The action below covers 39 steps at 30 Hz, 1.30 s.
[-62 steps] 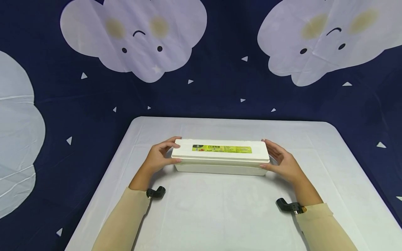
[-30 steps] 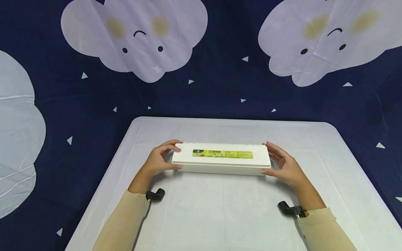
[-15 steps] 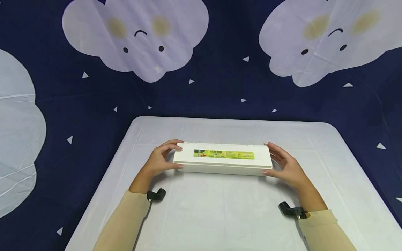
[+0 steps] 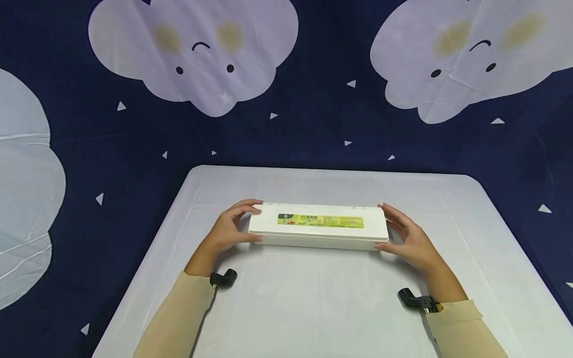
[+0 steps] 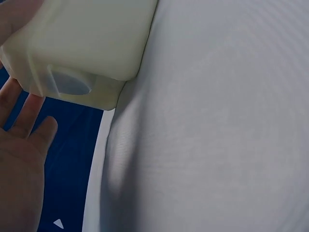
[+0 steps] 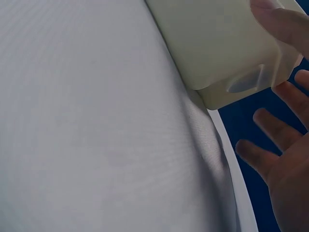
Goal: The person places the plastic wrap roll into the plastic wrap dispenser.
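Observation:
A long white cling film box [image 4: 331,241] with a yellow-green label [image 4: 320,221] on its lid sits on the white-covered table. My left hand [image 4: 226,229] grips its left end, thumb at the front and fingers at the back and top corner. At the right end, my right hand [image 4: 409,238] holds it the same way, with the thumb on the front wall. In the left wrist view, the box end [image 5: 72,84] shows an oval recess, and the lower fingers are spread below it. The right wrist view shows the other box end [image 6: 246,84], with several fingertips near it.
White cloth [image 4: 313,303] covers the table in front of the box. Behind the far edge hangs a dark blue backdrop [image 4: 313,134] with printed clouds. Black wrist-worn devices [image 4: 224,278] sit at the sleeve cuffs.
Since the earliest frame, the lid's front edge has come down and less of the front wall shows. Both thumbs have moved lower with it. In the last second, almost nothing has moved.

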Each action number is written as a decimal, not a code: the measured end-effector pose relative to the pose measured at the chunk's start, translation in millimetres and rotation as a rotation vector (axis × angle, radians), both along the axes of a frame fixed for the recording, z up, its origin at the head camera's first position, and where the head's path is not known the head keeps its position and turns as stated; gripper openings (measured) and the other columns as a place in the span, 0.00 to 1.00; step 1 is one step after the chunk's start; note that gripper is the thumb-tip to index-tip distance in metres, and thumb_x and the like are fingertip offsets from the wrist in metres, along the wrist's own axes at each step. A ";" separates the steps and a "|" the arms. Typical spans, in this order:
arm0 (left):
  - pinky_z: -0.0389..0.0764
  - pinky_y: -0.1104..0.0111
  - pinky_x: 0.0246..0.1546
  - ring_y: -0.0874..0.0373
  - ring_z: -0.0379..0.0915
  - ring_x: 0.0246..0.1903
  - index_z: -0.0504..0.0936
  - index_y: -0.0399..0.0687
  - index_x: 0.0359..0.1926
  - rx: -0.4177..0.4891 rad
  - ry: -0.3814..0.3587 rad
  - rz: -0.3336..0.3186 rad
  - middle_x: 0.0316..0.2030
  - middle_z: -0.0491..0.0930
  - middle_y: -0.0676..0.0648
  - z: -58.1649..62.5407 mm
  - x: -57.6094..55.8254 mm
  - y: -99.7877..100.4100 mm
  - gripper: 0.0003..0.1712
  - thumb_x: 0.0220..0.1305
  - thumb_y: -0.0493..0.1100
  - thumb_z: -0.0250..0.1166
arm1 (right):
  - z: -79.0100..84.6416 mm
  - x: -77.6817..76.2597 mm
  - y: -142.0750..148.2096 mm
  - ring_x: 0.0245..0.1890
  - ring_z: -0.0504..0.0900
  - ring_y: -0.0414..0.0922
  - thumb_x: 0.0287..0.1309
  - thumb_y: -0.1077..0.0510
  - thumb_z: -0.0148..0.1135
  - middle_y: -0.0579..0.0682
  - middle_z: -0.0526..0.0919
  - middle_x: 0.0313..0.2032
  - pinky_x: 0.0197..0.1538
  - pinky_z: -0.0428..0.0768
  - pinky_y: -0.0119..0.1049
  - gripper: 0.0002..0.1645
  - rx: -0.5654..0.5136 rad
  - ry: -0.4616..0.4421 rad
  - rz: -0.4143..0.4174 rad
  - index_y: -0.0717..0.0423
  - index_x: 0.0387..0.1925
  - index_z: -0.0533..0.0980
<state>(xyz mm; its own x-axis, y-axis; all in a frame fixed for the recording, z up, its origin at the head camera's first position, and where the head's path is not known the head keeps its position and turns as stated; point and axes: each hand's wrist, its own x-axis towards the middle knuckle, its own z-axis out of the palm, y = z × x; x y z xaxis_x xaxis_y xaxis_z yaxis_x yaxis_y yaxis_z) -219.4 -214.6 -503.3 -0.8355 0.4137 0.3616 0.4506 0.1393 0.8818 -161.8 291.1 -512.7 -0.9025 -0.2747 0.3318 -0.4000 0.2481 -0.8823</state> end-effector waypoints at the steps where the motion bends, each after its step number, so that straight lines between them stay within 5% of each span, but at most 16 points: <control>1: 0.59 0.59 0.76 0.50 0.63 0.73 0.86 0.43 0.56 -0.017 0.002 0.010 0.68 0.75 0.46 -0.2 0.6 -0.5 0.40 0.36 0.28 0.90 | 0.1 0.3 -0.7 0.75 0.65 0.45 0.42 0.75 0.84 0.60 0.64 0.76 0.74 0.65 0.38 0.63 0.010 0.006 -0.003 0.61 0.79 0.62; 8: 0.57 0.53 0.76 0.48 0.61 0.74 0.84 0.39 0.58 -0.100 0.008 0.060 0.70 0.74 0.43 2.6 6.9 0.9 0.42 0.36 0.26 0.88 | -1.3 0.4 -2.5 0.73 0.66 0.41 0.42 0.75 0.85 0.62 0.64 0.76 0.74 0.65 0.39 0.64 0.043 0.020 -0.016 0.61 0.79 0.62; 16: 0.57 0.44 0.75 0.47 0.59 0.75 0.83 0.35 0.60 -0.155 0.054 0.051 0.72 0.70 0.39 30.3 23.8 8.0 0.42 0.40 0.28 0.88 | -3.5 1.7 -1.1 0.73 0.66 0.41 0.41 0.75 0.85 0.65 0.63 0.76 0.74 0.66 0.39 0.65 0.043 0.006 -0.020 0.62 0.80 0.61; 27: 0.56 0.43 0.75 0.40 0.55 0.76 0.78 0.30 0.65 -0.136 0.064 0.009 0.73 0.67 0.33 37.8 27.3 8.3 0.39 0.50 0.26 0.82 | -1.3 8.4 1.0 0.72 0.66 0.44 0.41 0.73 0.86 0.61 0.63 0.76 0.74 0.66 0.37 0.68 0.046 -0.028 0.012 0.59 0.81 0.59; 36: 0.54 0.43 0.76 0.41 0.55 0.76 0.73 0.34 0.71 -0.155 0.094 0.033 0.74 0.68 0.39 12.1 8.4 -3.0 0.39 0.60 0.27 0.76 | 2.4 7.5 3.3 0.74 0.65 0.47 0.46 0.72 0.84 0.62 0.59 0.78 0.74 0.66 0.37 0.67 0.082 -0.029 0.053 0.52 0.83 0.56; 39: 0.54 0.41 0.76 0.46 0.54 0.77 0.70 0.40 0.75 -0.204 0.100 0.026 0.76 0.66 0.45 13.5 3.7 -7.2 0.40 0.65 0.32 0.75 | 6.5 6.6 3.2 0.74 0.65 0.51 0.47 0.71 0.84 0.61 0.59 0.78 0.73 0.66 0.34 0.67 0.105 -0.032 0.057 0.52 0.83 0.56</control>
<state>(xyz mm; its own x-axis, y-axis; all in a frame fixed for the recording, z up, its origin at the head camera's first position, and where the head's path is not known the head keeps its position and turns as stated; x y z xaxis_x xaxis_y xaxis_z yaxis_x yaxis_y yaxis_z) -215.7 -221.8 -489.8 -0.8107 0.4658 0.3547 0.5288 0.3224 0.7852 -155.2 294.4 -506.2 -0.8942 -0.3571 0.2700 -0.3880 0.3174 -0.8653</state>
